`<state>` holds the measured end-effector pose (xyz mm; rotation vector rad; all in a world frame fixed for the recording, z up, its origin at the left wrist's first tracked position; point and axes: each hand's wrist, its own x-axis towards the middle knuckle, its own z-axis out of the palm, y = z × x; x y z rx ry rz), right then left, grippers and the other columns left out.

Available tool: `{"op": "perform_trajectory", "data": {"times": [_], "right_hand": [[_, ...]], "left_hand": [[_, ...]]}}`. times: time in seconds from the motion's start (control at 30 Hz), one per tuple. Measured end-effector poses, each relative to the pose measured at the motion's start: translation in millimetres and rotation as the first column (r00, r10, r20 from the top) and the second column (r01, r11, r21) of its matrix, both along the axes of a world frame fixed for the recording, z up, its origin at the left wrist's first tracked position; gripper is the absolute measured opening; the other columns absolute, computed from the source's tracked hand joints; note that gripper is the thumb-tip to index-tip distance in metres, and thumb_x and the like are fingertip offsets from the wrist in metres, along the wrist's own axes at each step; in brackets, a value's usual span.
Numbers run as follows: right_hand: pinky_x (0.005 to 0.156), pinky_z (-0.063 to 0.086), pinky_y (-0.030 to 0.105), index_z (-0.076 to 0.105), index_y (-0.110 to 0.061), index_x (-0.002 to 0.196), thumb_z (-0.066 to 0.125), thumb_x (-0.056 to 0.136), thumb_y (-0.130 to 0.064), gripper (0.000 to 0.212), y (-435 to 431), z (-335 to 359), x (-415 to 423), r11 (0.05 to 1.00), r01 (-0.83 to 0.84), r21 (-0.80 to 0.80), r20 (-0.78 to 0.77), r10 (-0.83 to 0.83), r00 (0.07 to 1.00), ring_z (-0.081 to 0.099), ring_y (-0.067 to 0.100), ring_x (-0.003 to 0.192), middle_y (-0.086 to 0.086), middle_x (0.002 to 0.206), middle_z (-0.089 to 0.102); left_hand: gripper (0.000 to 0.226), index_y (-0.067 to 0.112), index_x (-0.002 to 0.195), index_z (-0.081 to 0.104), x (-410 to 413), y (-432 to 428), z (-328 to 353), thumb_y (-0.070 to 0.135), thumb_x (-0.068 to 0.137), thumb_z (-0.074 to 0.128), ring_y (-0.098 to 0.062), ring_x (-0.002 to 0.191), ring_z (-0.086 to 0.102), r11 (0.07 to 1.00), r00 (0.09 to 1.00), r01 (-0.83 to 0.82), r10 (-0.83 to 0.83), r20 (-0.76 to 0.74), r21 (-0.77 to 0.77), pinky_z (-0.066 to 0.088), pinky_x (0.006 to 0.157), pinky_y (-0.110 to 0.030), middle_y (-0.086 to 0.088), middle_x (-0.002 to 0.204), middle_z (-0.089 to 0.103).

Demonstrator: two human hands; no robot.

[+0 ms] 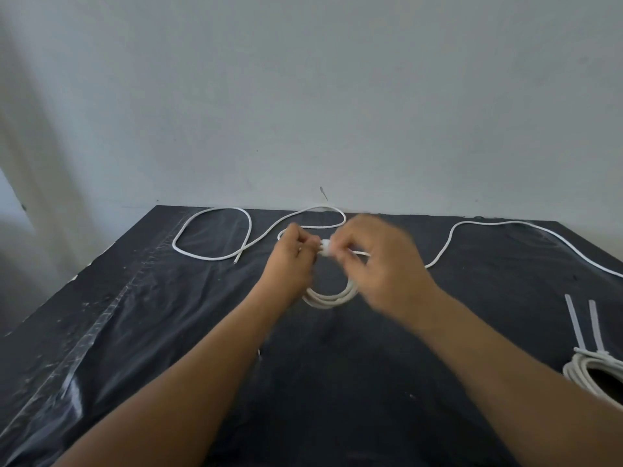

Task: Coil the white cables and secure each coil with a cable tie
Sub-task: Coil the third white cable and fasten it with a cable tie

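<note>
Nearest the person, at the right edge of the black-covered surface (337, 382), lay the finished coils (588, 369). They were bundles of white cable already cinched, with two pale tie tails (573, 318) pointing away toward the far edge.

Both forearms reached in from the near edge to the middle of the surface, where the coil (327, 299) in hand lay. Only its near arc showed, as several white turns stacked closely together below the wrists. Its far arc was hidden under the fingers.

The left hand (293, 257) had its fingers curled and seemed to pinch the far part of the coil. The right hand (377, 257), blurred by motion, was closed on a short white piece that was probably the cable tie (325, 247).

That piece sat directly between the two hands, touching both, and ran left to right across the bundled turns. Cinching it would likely mean drawing it sideways toward the right edge while the left hand braced the turns. The right hand looked the better placed for that pull.

Beyond the hands, a loose cable (174, 245) wandered in open loops along the far edge toward the far-left corner. Whether it joined the coil could not be told. A second loose cable (488, 223) trailed from mid-surface along the far edge and off the right edge. A pale wall (337, 96) rose behind.
</note>
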<state>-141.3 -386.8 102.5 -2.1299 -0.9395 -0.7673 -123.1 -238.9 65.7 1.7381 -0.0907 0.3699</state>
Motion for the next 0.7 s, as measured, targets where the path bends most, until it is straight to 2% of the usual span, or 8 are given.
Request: {"op": "perform_trajectory", "data": {"times": [0.1,0.17,0.23,0.33,0.43,0.57,0.63,0.7], "right_hand": [[0.072,0.051,0.036,0.061,-0.009,0.081,0.055,0.087,-0.009,0.009,4,-30,-17,0.982,-0.094,-0.166,0.027,0.099,0.995,0.062,0.022,0.085,0.004,0.09,0.064],[0.074,0.051,0.035,0.061,-0.007,0.081,0.057,0.087,-0.005,0.007,3,-31,-17,0.989,-0.115,-0.09,0.026,0.118,0.993,0.064,0.022,0.088,0.003,0.091,0.066],[0.075,0.051,0.03,0.062,-0.006,0.083,0.059,0.088,-0.006,0.006,3,-18,-14,0.993,-0.091,0.082,-0.004,0.091,0.996,0.065,0.015,0.085,0.0,0.089,0.068],[0.066,0.054,0.025,0.062,-0.008,0.083,0.062,0.09,-0.009,0.007,2,10,4,0.95,0.026,0.312,-0.149,0.022,0.989,0.067,0.011,0.075,-0.005,0.082,0.069],[0.054,0.051,0.016,0.059,-0.007,0.083,0.061,0.092,-0.01,0.01,-3,20,25,0.932,0.151,0.329,-0.317,-0.042,0.948,0.067,0.007,0.063,-0.002,0.081,0.069],[0.051,0.053,0.025,0.055,-0.011,0.081,0.058,0.093,-0.009,0.013,-6,13,41,0.891,0.229,0.391,-0.467,-0.022,0.884,0.071,0.007,0.072,0.0,0.081,0.066],[0.052,0.053,0.026,0.055,-0.011,0.081,0.058,0.093,-0.01,0.012,-6,13,37,0.887,0.215,0.408,-0.46,-0.004,0.888,0.071,0.009,0.072,0.003,0.08,0.066],[0.055,0.054,0.024,0.058,-0.007,0.083,0.059,0.092,-0.009,0.01,-1,8,20,0.923,0.13,0.362,-0.335,-0.001,0.942,0.069,0.009,0.069,0.003,0.078,0.068]], "left_hand": [[0.017,0.013,0.081,0.046,5,2,15,0.015,0.098,0.047,-0.012,0.047,0.04,0.991,0.999,-0.023,0.018,-0.04,-0.131,0.037,0.046,-0.026,-0.004,0.062,0.047],[0.018,0.013,0.08,0.044,4,1,17,0.016,0.098,0.047,-0.013,0.045,0.039,0.986,1.0,-0.017,0.013,-0.025,-0.165,0.036,0.044,-0.026,-0.005,0.061,0.046],[0.018,0.012,0.081,0.043,0,-1,13,0.013,0.098,0.045,-0.015,0.046,0.036,0.991,1.0,0.01,-0.011,-0.007,-0.131,0.034,0.043,-0.026,-0.008,0.061,0.044],[0.02,0.014,0.079,0.04,-8,-9,0,0.013,0.099,0.045,-0.015,0.048,0.034,0.992,0.998,0.066,-0.066,0.0,-0.106,0.034,0.045,-0.03,-0.005,0.06,0.044],[0.02,0.014,0.08,0.041,-13,-15,-8,0.019,0.099,0.045,-0.016,0.052,0.038,0.996,0.996,0.085,-0.085,-0.032,-0.002,0.04,0.049,-0.032,-0.009,0.065,0.048],[0.02,0.018,0.078,0.042,-14,-22,-16,0.02,0.098,0.046,-0.016,0.049,0.036,0.986,0.989,0.145,-0.142,-0.038,0.078,0.038,0.05,-0.035,0.002,0.055,0.045],[0.022,0.019,0.077,0.041,-10,-24,-21,0.019,0.098,0.046,-0.016,0.047,0.035,0.99,0.991,0.127,-0.124,-0.053,0.065,0.037,0.049,-0.034,0.003,0.054,0.044],[0.021,0.017,0.077,0.04,-5,-19,-23,0.016,0.098,0.045,-0.015,0.046,0.036,0.998,0.994,0.054,-0.057,-0.09,-0.045,0.037,0.044,-0.029,-0.002,0.058,0.045]]}}
